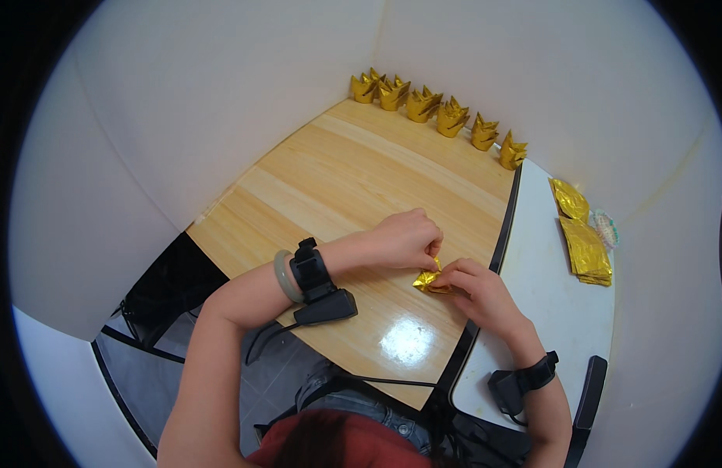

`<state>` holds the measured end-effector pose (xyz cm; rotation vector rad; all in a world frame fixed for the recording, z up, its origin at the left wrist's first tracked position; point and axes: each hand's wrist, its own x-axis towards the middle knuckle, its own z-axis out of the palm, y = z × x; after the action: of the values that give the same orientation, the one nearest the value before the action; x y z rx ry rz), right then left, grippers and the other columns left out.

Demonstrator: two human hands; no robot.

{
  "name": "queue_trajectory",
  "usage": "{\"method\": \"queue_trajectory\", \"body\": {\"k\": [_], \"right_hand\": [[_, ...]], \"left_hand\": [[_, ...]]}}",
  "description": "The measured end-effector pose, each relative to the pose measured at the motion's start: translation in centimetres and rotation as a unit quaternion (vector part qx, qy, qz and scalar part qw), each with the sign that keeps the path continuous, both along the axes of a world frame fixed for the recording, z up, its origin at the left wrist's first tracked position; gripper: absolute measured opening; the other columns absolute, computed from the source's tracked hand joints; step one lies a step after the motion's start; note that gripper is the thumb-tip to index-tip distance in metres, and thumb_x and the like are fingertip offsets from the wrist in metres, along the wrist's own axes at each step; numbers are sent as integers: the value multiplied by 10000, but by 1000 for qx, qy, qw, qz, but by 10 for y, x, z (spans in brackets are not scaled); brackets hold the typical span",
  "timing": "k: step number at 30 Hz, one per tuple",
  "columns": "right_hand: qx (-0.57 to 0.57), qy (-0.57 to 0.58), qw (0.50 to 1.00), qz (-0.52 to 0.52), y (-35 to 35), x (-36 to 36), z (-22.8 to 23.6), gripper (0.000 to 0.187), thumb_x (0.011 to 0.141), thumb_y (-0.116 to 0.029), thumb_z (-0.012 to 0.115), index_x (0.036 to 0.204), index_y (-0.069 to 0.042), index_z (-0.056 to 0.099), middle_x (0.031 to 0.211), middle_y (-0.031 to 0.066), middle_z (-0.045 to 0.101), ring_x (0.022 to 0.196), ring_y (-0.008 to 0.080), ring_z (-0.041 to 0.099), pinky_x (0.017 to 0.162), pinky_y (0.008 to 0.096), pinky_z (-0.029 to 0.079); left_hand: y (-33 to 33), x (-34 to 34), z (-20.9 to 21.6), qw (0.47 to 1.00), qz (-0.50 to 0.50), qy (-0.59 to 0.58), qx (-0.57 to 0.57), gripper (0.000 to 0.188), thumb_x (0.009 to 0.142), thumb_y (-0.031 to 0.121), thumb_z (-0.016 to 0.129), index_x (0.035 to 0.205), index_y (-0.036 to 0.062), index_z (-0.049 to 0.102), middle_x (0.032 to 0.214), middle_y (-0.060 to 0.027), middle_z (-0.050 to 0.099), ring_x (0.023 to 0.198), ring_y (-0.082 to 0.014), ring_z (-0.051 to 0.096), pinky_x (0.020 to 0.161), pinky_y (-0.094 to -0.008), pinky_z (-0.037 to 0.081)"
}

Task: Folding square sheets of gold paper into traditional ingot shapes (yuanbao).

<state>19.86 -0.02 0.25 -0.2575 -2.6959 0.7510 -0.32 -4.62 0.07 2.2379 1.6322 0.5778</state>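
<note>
Over the right part of the wooden table, both hands pinch one small piece of folded gold foil paper. My left hand is closed, with its fingertips on the far edge of the foil. From the right, my right hand closes on the foil's near side, thumb and fingers together. Part of the foil is hidden behind the fingers, so its full shape cannot be made out.
Several gold foil crown-like shapes stand in a row along the back wall. On the white side table lie stacked gold foil sheets and a beaded ring-shaped thing. A black cable runs along the wooden table's near edge.
</note>
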Motion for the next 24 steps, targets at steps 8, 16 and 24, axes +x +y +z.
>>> {"method": "queue_trajectory", "body": {"k": [8, 16, 24], "right_hand": [[154, -21, 987, -31, 1, 6, 7, 140, 689, -59, 630, 827, -84, 641, 792, 35, 583, 751, 211, 562, 649, 310, 477], [-16, -33, 998, -55, 0, 6, 8, 150, 714, -69, 646, 862, -43, 645, 765, 68, 591, 685, 218, 578, 614, 292, 469], [-215, -89, 957, -172, 9, 3, 0, 184, 746, -103, 689, 877, 4, 614, 737, 42, 596, 622, 92, 541, 595, 239, 447]], "left_hand": [[-1, 2, -5, 998, -62, -13, 30, 266, 667, 200, 672, 848, 15, 608, 872, -118, 594, 928, -265, 505, 786, -318, 425], [2, -4, -9, 992, -122, -38, -20, 386, 646, 204, 705, 988, 87, 572, 1008, -72, 536, 1052, -240, 459, 937, -356, 276], [6, -10, -11, 988, -150, -34, -35, 524, 594, 214, 751, 1053, 99, 528, 1068, -78, 502, 1097, -264, 413, 951, -364, 253]]}}
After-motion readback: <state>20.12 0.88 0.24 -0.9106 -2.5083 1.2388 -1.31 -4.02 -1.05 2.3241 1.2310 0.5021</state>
